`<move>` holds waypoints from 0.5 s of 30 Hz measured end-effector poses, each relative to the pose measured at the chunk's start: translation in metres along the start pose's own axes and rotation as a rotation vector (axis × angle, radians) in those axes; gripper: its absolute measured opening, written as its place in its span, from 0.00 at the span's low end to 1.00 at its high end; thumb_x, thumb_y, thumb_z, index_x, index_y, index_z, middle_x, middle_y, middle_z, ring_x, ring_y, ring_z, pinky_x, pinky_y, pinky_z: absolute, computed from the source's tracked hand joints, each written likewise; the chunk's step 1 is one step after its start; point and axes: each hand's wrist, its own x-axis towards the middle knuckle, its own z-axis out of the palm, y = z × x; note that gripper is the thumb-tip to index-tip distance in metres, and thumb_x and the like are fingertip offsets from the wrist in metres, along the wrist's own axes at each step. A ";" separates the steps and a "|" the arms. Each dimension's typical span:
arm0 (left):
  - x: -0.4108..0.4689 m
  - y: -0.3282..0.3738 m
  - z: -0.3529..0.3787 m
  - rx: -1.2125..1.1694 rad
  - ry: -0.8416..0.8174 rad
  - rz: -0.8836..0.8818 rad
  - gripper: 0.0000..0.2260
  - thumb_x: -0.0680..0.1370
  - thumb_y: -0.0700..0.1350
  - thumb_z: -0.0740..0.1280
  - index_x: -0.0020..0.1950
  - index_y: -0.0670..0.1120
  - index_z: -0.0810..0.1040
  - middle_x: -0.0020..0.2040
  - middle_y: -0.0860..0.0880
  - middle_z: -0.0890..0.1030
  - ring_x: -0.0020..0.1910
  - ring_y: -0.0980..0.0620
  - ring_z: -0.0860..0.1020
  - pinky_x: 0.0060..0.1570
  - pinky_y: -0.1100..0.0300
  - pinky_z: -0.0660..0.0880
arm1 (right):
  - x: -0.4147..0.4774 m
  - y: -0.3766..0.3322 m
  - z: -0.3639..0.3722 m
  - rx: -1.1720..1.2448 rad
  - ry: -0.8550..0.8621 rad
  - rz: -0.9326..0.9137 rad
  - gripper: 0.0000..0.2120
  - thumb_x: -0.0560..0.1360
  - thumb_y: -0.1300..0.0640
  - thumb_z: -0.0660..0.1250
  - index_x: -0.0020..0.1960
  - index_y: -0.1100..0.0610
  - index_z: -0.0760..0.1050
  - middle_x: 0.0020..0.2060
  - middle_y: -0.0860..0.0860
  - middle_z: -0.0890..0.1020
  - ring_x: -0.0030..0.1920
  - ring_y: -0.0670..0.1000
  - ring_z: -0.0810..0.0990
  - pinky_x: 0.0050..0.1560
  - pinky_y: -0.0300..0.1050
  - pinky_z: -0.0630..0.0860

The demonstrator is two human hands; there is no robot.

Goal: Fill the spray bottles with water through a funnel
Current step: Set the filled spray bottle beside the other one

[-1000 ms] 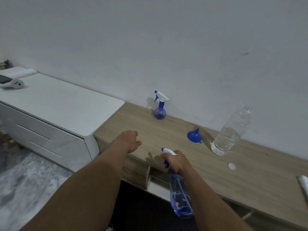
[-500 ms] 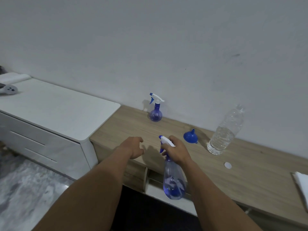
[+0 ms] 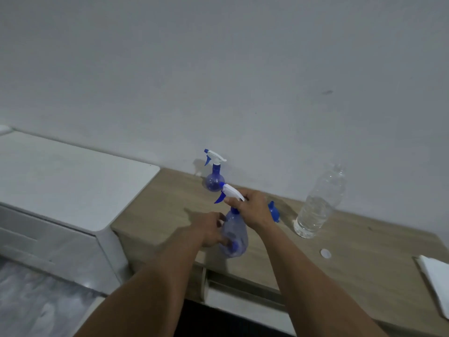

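Observation:
A clear blue spray bottle [image 3: 235,237] with a white and blue trigger head is held upright over the front of the wooden table [image 3: 364,259]. My right hand [image 3: 254,209] grips its neck just under the trigger head. My left hand [image 3: 211,229] is wrapped around the left side of its body. A second blue spray bottle [image 3: 213,176] stands by the wall behind. A blue funnel [image 3: 274,211] lies on the table, mostly hidden by my right hand. A clear water bottle [image 3: 319,205] without a cap stands at the right.
A small white bottle cap [image 3: 325,253] lies on the table in front of the water bottle. White paper or cloth [image 3: 437,280] lies at the table's right edge. A white cabinet [image 3: 68,181] adjoins the table on the left. The wall runs close behind.
My right hand has lifted the spray bottle from below the table edge up over the tabletop. My left hand has moved right and closed on the bottle's body.

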 end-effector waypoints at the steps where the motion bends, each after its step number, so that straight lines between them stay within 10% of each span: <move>1: 0.004 0.000 -0.001 -0.020 0.024 0.016 0.33 0.64 0.54 0.80 0.65 0.49 0.72 0.57 0.50 0.78 0.53 0.49 0.78 0.59 0.51 0.77 | 0.005 -0.001 -0.001 0.001 0.007 -0.011 0.06 0.73 0.52 0.76 0.47 0.51 0.82 0.37 0.52 0.85 0.36 0.47 0.80 0.43 0.47 0.80; 15: 0.120 0.003 -0.030 -0.170 0.226 0.142 0.24 0.71 0.45 0.77 0.66 0.47 0.75 0.57 0.51 0.80 0.54 0.52 0.79 0.42 0.73 0.69 | 0.116 0.001 -0.011 -0.001 0.123 0.008 0.05 0.76 0.58 0.71 0.48 0.50 0.82 0.40 0.47 0.84 0.39 0.47 0.80 0.42 0.45 0.77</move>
